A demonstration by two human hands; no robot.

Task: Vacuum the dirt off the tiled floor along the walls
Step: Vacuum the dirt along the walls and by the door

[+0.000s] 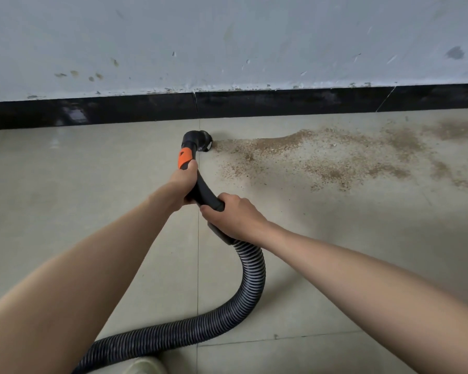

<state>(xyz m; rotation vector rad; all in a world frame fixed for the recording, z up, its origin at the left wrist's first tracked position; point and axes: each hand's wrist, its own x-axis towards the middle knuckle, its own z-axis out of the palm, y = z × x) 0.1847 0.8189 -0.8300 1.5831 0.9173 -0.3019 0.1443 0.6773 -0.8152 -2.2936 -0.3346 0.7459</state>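
My left hand was clamped on the black wand just below its orange collar; my right hand gripped the cuff where the ribbed hose began. The nozzle touched the dirt patch's left edge, near the black skirting. I judged a fast sweep could scatter grit, or knock the skirting. Open tiled floor lay left and behind.

hose: ribbed black plastic | skirting: glossy black | floor: smooth tile | dirt: gritty | wall: matt, scuffed
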